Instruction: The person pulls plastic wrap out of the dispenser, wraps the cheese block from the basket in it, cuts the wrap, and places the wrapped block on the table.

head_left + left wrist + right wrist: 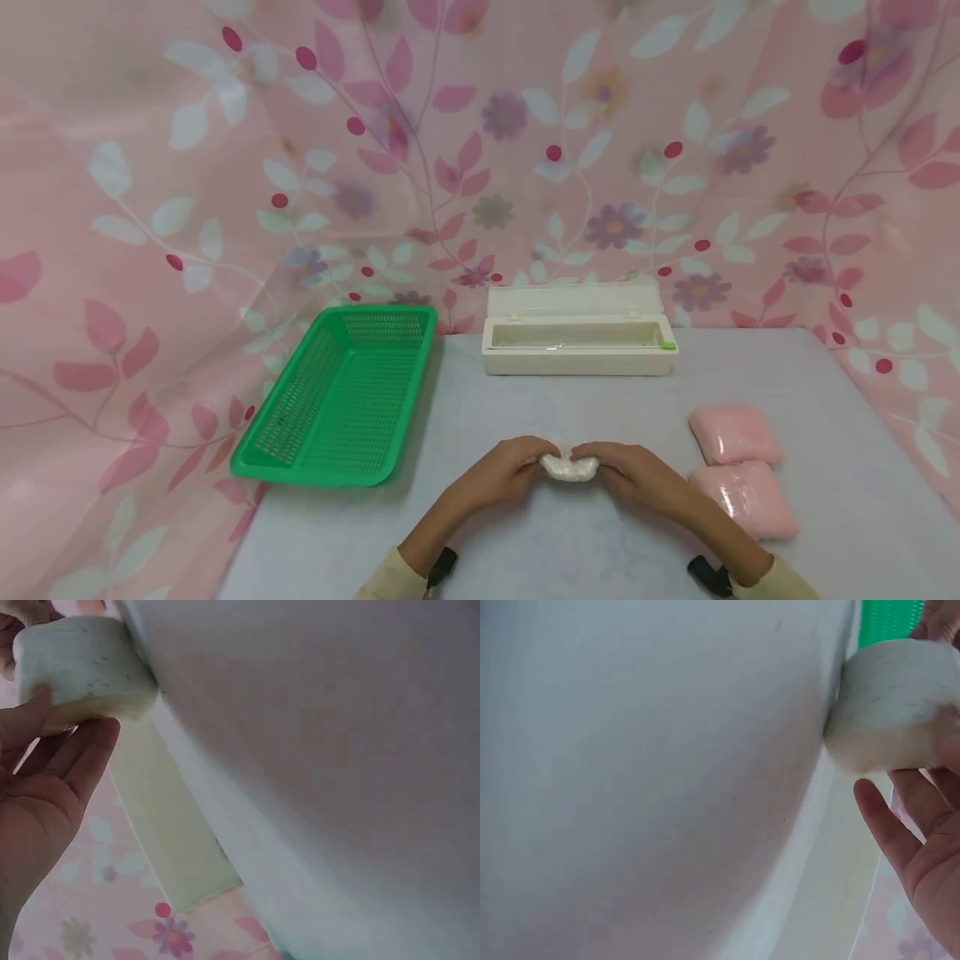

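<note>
A white, softly rounded bundle (pixel 570 470) with a shiny, film-like surface sits between both hands at the middle front of the table. My left hand (pixel 504 471) holds its left side, thumb on top and fingers beneath. From the other side my right hand (pixel 639 477) grips it the same way. In the left wrist view the bundle (pixel 86 664) looks thick and block-like with small dark specks, its lower edge close to the tabletop. The right wrist view shows the bundle (pixel 896 694) with the right fingers under it; its contents are hidden.
Two pink blocks in clear wrap, one (pixel 737 435) behind the other (pixel 745 500), lie at the right. A long white box (pixel 581 362) with raised lid and green slider stands at the back. A green perforated basket (pixel 405 400) sits left, before a floral curtain (pixel 480 150).
</note>
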Demonstrator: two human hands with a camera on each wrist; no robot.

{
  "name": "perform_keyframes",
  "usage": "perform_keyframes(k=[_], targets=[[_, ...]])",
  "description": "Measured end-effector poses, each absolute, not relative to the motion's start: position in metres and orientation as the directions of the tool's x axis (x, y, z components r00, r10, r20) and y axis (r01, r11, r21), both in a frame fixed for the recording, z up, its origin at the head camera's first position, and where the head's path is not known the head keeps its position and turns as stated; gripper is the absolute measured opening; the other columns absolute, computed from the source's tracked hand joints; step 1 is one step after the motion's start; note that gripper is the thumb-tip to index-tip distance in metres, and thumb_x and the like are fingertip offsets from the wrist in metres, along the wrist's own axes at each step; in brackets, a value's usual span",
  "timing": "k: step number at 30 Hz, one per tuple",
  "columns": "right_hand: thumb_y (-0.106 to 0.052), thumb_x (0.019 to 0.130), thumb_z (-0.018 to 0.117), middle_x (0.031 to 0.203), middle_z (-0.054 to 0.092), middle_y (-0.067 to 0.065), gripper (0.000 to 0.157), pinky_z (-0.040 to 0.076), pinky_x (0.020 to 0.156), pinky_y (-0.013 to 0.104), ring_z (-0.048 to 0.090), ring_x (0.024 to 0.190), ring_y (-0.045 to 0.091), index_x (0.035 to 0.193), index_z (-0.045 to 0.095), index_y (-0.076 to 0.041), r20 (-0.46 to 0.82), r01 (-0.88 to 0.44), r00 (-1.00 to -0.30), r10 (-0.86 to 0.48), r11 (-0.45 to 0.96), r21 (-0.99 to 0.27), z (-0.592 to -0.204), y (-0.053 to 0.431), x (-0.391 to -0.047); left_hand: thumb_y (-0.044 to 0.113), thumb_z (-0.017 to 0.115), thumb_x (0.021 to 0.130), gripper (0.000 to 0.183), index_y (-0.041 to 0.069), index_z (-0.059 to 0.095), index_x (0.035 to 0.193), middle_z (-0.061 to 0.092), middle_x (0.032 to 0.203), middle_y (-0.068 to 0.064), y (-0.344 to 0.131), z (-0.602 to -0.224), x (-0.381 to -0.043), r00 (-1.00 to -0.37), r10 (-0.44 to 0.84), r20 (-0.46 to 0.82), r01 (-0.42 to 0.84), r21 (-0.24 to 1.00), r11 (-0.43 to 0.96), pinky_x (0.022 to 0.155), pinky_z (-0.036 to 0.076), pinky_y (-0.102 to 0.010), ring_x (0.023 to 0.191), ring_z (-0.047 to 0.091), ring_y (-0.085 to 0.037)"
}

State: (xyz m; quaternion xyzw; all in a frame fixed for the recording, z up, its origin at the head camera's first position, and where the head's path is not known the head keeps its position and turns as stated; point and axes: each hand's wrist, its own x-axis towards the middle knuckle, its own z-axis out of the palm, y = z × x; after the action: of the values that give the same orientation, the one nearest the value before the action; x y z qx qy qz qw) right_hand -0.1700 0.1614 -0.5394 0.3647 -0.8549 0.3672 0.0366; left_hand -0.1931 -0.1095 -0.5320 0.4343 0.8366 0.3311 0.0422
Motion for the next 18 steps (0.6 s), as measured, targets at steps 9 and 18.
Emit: perform_keyframes(k=[9, 18], targets=[[-0.026, 0.103, 0.053, 0.096, 0.070, 0.005, 0.034, 0.052, 0.069, 0.029, 0.064, 0.083, 0.013, 0.119, 0.061, 0.003, 0.014, -0.186, -0.927, -0.374, 0.429, -0.884, -0.537, 0.155, -0.172, 0.019, 0.057, 0.101, 0.023, 0.009, 0.063, 0.120, 0.064, 0.109, -0.002, -0.099, -0.531, -0.195, -0.867, 0.496, -0.057, 0.173, 0.898, 0.405, 0.062, 0.055, -0.030, 0.077, 0.065, -0.009], [-0.018, 0.094, 0.068, 0.113, 0.067, 0.006, 0.026, 0.053, 0.078, 0.037, 0.064, 0.100, 0.022, 0.119, 0.065, -0.010, 0.173, -0.371, -0.917, -0.359, 0.607, -0.703, -0.539, 0.150, -0.172, 0.019, 0.068, 0.094, 0.019, 0.014, 0.068, 0.112, 0.060, 0.116, 0.000, -0.092, -0.535, -0.189, -0.837, 0.512, 0.193, 0.523, 0.554, 0.647, 0.083, 0.050, -0.029, 0.100, 0.060, -0.012]])
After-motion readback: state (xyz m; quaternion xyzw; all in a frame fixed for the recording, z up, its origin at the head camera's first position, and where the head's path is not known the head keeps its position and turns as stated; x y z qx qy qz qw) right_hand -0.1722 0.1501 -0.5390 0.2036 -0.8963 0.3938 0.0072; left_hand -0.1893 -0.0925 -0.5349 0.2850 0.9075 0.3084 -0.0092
